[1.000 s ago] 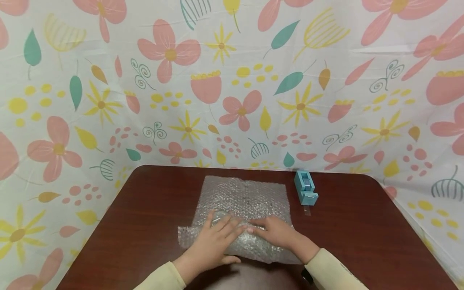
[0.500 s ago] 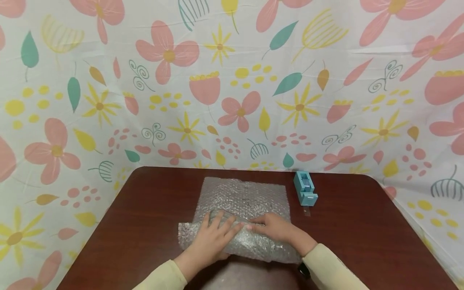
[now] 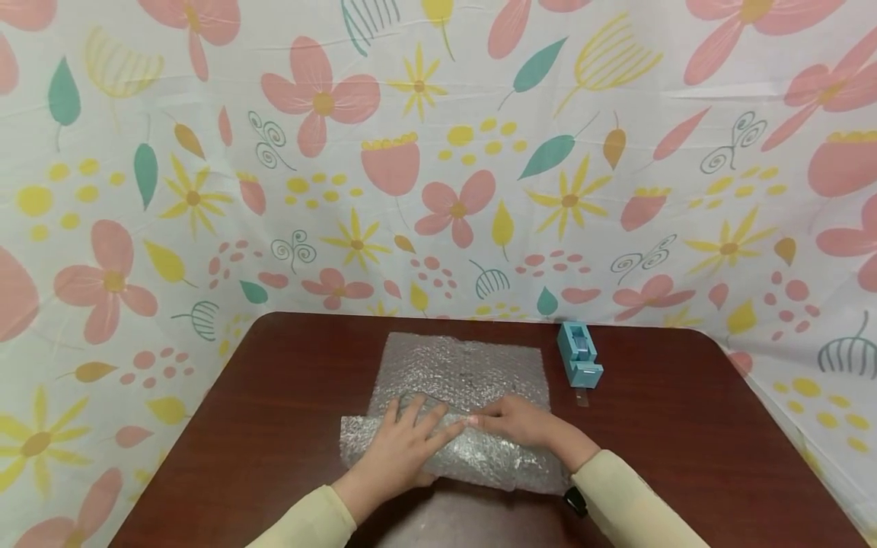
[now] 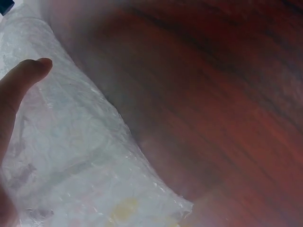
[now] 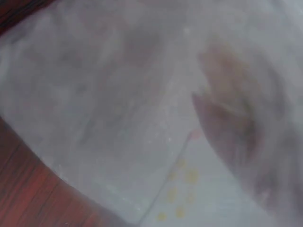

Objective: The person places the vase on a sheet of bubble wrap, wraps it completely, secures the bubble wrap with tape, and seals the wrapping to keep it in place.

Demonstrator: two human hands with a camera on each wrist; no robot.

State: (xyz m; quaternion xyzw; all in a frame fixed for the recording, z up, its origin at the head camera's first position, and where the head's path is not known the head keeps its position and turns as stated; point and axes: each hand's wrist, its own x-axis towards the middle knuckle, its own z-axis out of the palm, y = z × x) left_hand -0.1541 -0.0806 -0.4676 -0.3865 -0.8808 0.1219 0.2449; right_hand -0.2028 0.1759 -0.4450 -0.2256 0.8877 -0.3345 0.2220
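Note:
A sheet of clear bubble wrap point(image 3: 462, 373) lies on the dark wooden table point(image 3: 274, 396), its near part rolled over into a thick fold point(image 3: 479, 460). My left hand point(image 3: 404, 445) lies flat on the fold with fingers spread. My right hand point(image 3: 514, 426) presses on the fold beside it, fingertips meeting the left hand's. Something is wrapped inside the fold but I cannot make it out. In the left wrist view a finger point(image 4: 21, 82) rests on the bubble wrap point(image 4: 71, 156). The right wrist view is a blur of bubble wrap point(image 5: 118, 118).
A light blue tape dispenser point(image 3: 578, 355) stands on the table to the right of the wrap, a strip of tape hanging from its front. A flowered cloth point(image 3: 438, 152) hangs behind and around the table. Bare tabletop point(image 3: 685, 426) lies to the right.
Both hands have slid a little away from me, rolling the fold of bubble wrap further over the flat part of the sheet.

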